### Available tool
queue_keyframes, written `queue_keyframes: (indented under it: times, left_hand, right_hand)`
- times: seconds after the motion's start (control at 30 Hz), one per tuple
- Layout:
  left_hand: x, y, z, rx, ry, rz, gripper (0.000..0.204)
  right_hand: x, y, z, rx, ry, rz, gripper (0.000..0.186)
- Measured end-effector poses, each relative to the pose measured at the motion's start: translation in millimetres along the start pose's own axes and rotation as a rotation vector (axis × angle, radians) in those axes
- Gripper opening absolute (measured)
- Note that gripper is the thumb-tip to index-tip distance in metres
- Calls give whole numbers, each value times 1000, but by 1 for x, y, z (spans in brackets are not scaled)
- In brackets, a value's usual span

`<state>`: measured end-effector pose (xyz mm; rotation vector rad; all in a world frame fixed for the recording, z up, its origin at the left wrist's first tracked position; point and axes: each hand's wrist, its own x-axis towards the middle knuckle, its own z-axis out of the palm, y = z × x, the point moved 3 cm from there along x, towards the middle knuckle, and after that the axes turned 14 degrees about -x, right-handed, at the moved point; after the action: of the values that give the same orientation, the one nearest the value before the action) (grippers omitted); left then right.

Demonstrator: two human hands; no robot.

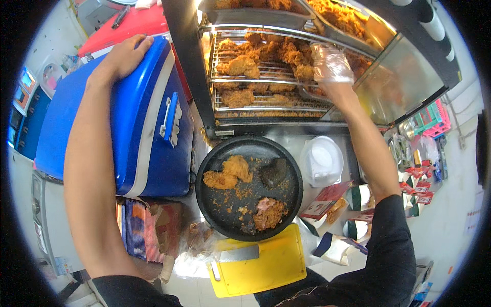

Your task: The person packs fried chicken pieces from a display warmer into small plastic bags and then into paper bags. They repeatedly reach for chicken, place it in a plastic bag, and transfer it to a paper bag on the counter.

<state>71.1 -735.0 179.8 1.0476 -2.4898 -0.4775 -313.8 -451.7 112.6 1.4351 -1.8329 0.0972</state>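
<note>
Head view: I read the left hand (128, 55) resting on the top of the blue cooler box (128, 123), fingers extended, gripping nothing. The right hand (332, 66), in a clear plastic glove (323, 52), is inside the food warmer (185, 56), at the fried chicken pieces (289, 52) on the wire rack (255, 80). Glove folds and glare obscure its fingers; I cannot tell whether they are closed on a piece. The metal tray (255, 17) above is cut off by the upper frame edge. The round black pan (245, 147) hides part of the yellow cutting board (263, 279).
</note>
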Motion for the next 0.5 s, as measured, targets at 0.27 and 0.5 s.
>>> queue_keyframes:
  times: [0.27, 0.5]
  left_hand:
    - [-5, 0, -6, 35, 9, -1, 67]
    - [-4, -13, 1, 39, 48, 11, 65]
  right_hand:
    - [71, 19, 88, -343, -681, -104, 45]
    - [57, 18, 60, 240, -320, 171, 62]
